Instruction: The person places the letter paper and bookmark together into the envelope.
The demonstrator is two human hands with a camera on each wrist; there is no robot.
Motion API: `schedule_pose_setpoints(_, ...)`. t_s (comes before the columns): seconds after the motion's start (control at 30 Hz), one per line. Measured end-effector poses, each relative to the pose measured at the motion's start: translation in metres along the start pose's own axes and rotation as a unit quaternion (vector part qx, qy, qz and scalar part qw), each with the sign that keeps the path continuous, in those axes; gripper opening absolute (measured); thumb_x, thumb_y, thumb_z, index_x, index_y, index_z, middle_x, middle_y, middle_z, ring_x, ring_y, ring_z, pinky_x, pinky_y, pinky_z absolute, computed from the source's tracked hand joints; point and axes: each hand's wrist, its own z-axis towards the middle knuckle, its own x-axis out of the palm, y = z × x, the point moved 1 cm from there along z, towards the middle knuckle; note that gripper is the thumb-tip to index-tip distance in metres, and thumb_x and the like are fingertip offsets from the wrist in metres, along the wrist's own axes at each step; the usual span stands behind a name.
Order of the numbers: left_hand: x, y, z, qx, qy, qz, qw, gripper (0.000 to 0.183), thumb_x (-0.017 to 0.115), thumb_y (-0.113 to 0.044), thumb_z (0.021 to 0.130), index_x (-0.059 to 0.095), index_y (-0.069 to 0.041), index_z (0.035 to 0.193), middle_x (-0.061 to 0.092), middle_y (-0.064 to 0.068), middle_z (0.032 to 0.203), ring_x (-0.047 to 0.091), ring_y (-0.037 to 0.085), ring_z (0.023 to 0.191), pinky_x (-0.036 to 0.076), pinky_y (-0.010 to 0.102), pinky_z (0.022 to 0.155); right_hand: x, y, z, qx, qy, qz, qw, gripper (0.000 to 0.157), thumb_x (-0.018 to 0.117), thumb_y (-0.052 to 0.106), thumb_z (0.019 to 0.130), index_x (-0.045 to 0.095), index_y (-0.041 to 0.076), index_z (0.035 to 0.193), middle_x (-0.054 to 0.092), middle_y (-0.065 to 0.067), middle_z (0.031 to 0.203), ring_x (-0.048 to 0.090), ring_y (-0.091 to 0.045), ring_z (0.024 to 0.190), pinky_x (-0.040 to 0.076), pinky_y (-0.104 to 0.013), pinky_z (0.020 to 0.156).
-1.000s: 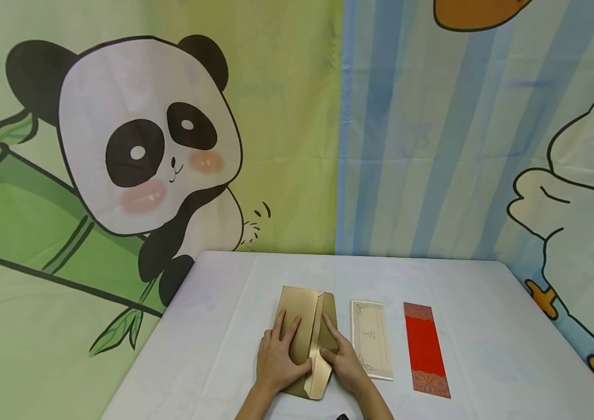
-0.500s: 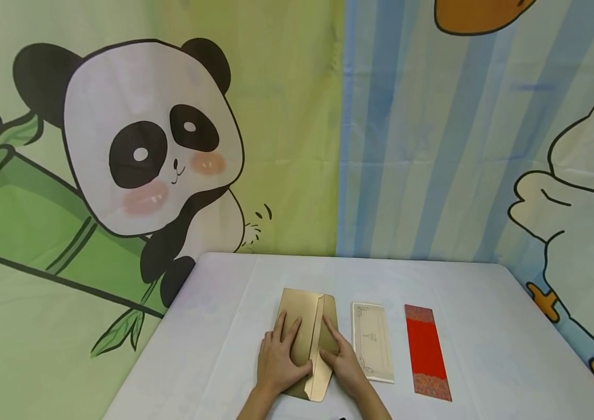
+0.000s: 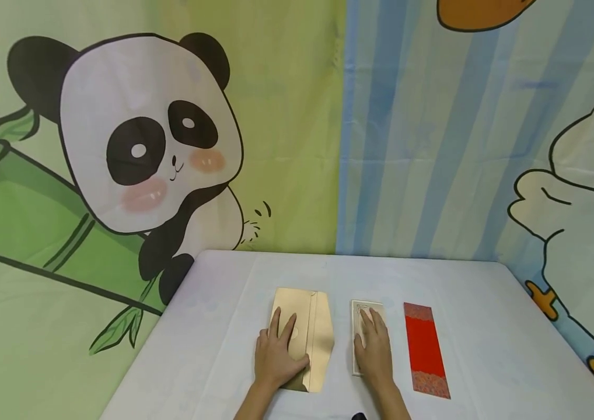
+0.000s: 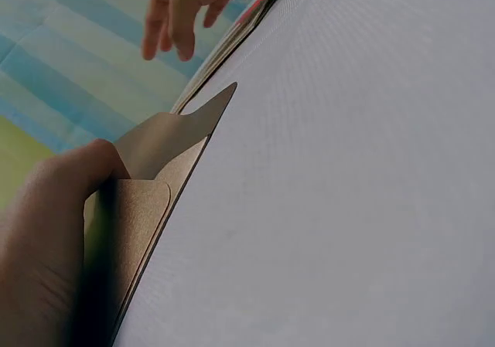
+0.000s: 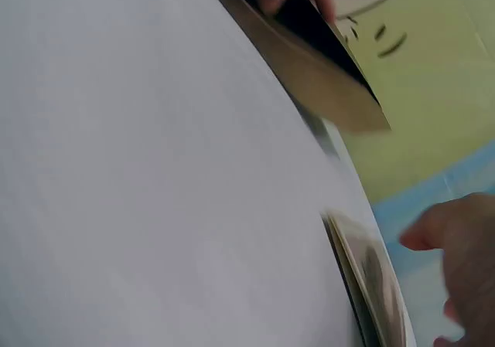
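Note:
My left hand [image 3: 276, 359] rests on a gold paper envelope [image 3: 320, 350] with its fingers spread and straight; the envelope's long flap stands unfolded on the right side. In the left wrist view the thumb lies across the envelope [image 4: 143, 216]. My right hand [image 3: 377, 353] hovers just above a cream card stack [image 3: 360, 304] with ornate corner print, covering most of it in the head view. A gap shows between the right hand [image 5: 468, 254] and the cream stack [image 5: 375, 277] in the right wrist view, its fingers loose and holding nothing.
A red paper strip [image 3: 425, 347] with patterned ends lies to the right of the cream stack. White cloth covers the table [image 3: 213, 350]. Behind its far edge hangs a cartoon curtain [image 3: 286, 128]. A small dark object [image 3: 358, 416] shows at the bottom edge.
My right hand has left the envelope and moved right, over the cream stack. The envelope has shifted slightly left, and its flap lies flatter and brighter. The left hand stays on it.

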Motion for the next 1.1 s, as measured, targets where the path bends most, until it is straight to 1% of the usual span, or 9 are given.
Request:
schedule_pose_setpoints(0.07, 0.0, 0.0, 0.0, -0.003, -0.001, 0.001, 1.0, 0.088, 0.066, -0.055, 0.052, 0.05, -0.028, 0.134, 0.031, 0.01, 0.147, 0.047, 0.029, 0.083, 0.036, 0.035, 0.066, -0.007, -0.011, 0.0, 0.016, 0.019, -0.031, 0.999, 0.06, 0.071, 0.006, 0.073, 0.052, 0.001, 0.129, 0.038, -0.026, 0.137, 0.032, -0.044, 0.126, 0.025, -0.058, 0.098)
schedule_pose_setpoints(0.2, -0.001, 0.0, 0.001, -0.005, 0.002, -0.001, 1.0, 0.086, 0.066, -0.054, 0.052, 0.052, -0.027, 0.133, 0.032, 0.011, 0.146, 0.046, 0.03, 0.083, 0.035, 0.036, 0.066, -0.013, -0.022, -0.002, 0.061, 0.082, -0.06, 0.993, 0.066, 0.072, 0.019, 0.074, 0.047, 0.001, 0.133, 0.029, -0.034, 0.139, 0.021, -0.05, 0.129, 0.017, -0.062, 0.1)
schedule_pose_setpoints(0.3, -0.001, 0.0, 0.001, -0.009, 0.014, -0.005, 0.9998, 0.087, 0.066, -0.055, 0.053, 0.051, -0.027, 0.134, 0.031, 0.011, 0.146, 0.045, 0.03, 0.083, 0.035, 0.036, 0.067, -0.014, -0.025, -0.004, 0.075, 0.111, -0.074, 0.988, 0.066, 0.07, 0.024, 0.077, 0.045, -0.001, 0.134, 0.028, -0.035, 0.139, 0.019, -0.05, 0.13, 0.013, -0.06, 0.102)
schedule_pose_setpoints(0.37, -0.001, -0.001, 0.001, -0.014, 0.024, -0.004, 0.9996, 0.087, 0.066, -0.055, 0.053, 0.051, -0.028, 0.134, 0.03, 0.011, 0.147, 0.045, 0.03, 0.084, 0.035, 0.037, 0.068, -0.014, -0.025, -0.004, 0.076, 0.119, -0.083, 0.987, 0.065, 0.068, 0.025, 0.079, 0.046, -0.001, 0.134, 0.029, -0.035, 0.139, 0.02, -0.049, 0.13, 0.012, -0.059, 0.103)
schedule_pose_setpoints(0.67, 0.0, -0.002, 0.004, -0.025, 0.055, 0.011, 0.9981, 0.086, 0.064, -0.059, 0.054, 0.051, -0.028, 0.133, 0.032, 0.009, 0.146, 0.043, 0.03, 0.085, 0.034, 0.037, 0.07, -0.013, -0.025, -0.006, 0.063, 0.082, -0.066, 0.992, 0.062, 0.074, 0.022, 0.074, 0.053, 0.0, 0.128, 0.036, -0.032, 0.136, 0.029, -0.047, 0.127, 0.017, -0.06, 0.1)
schedule_pose_setpoints(0.77, -0.001, -0.002, 0.005, -0.027, 0.06, 0.011, 0.9978, 0.085, 0.064, -0.06, 0.054, 0.051, -0.029, 0.133, 0.032, 0.009, 0.146, 0.043, 0.03, 0.086, 0.034, 0.037, 0.07, -0.013, -0.026, -0.005, 0.069, 0.071, -0.047, 0.994, 0.06, 0.076, 0.018, 0.074, 0.054, 0.001, 0.127, 0.035, -0.03, 0.138, 0.032, -0.046, 0.125, 0.019, -0.059, 0.1)
schedule_pose_setpoints(0.97, -0.001, -0.003, 0.005, -0.03, 0.068, 0.007, 0.9972, 0.085, 0.063, -0.06, 0.056, 0.05, -0.028, 0.134, 0.031, 0.009, 0.146, 0.043, 0.031, 0.087, 0.034, 0.037, 0.071, -0.013, -0.026, -0.002, 0.077, 0.027, 0.011, 0.997, 0.057, 0.077, 0.004, 0.069, 0.058, 0.005, 0.123, 0.038, -0.025, 0.138, 0.048, -0.044, 0.108, 0.038, -0.055, 0.089)
schedule_pose_setpoints(1.03, -0.001, -0.003, 0.005, -0.03, 0.069, 0.007, 0.9972, 0.085, 0.063, -0.06, 0.056, 0.05, -0.029, 0.134, 0.031, 0.009, 0.146, 0.043, 0.031, 0.087, 0.034, 0.037, 0.071, -0.014, -0.027, -0.002, 0.079, 0.019, 0.033, 0.996, 0.057, 0.076, -0.001, 0.068, 0.059, 0.005, 0.123, 0.039, -0.024, 0.138, 0.048, -0.044, 0.108, 0.039, -0.054, 0.088)
schedule_pose_setpoints(1.1, -0.001, -0.003, 0.005, -0.029, 0.068, 0.007, 0.9972, 0.085, 0.063, -0.06, 0.056, 0.05, -0.028, 0.134, 0.031, 0.01, 0.146, 0.043, 0.031, 0.086, 0.034, 0.037, 0.071, -0.015, -0.028, -0.002, 0.091, 0.016, 0.051, 0.994, 0.058, 0.074, -0.005, 0.068, 0.058, 0.006, 0.123, 0.04, -0.024, 0.138, 0.046, -0.044, 0.113, 0.037, -0.055, 0.09)
